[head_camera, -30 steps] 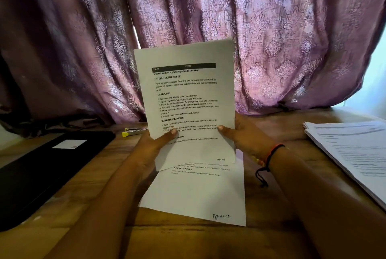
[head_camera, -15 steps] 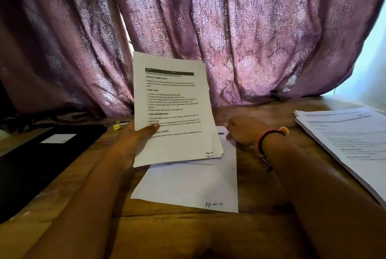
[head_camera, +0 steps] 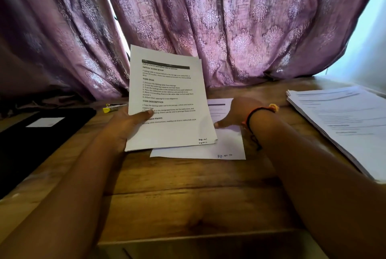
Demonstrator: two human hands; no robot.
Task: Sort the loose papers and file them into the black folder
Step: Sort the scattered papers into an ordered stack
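A flat sheet (head_camera: 208, 151) lies on the wooden table (head_camera: 188, 196), printed side up, with a handwritten page note in its near right corner; everything else is placed from it.

Over the flat sheet's left part the left hand (head_camera: 123, 127) holds up a few sheets (head_camera: 167, 96) by their lower left edge. The thumb is pressed on the printed front and the fingers are hidden behind (a firm pinch, as far as it shows). The sheets stand tilted, their top leaning away toward the curtain (head_camera: 240, 25) behind the flat sheet. The lower edges are slightly fanned, and they cover the flat sheet's left half.

The right hand (head_camera: 236, 113) is over the flat sheet's far right part, palm down, thumb stretched out toward the sheets, gripping nothing. It is blurred, so whether it touches the paper cannot be told. A dark band (head_camera: 255, 111) with an orange bead circles its wrist.

Well left of the flat sheet lies the black folder (head_camera: 31, 150), closed, a white label (head_camera: 45, 122) on its cover. A yellow marker (head_camera: 111, 108) lies between the two, farther back. Well right of the flat sheet sits a thick stack (head_camera: 338, 121) of printed papers.
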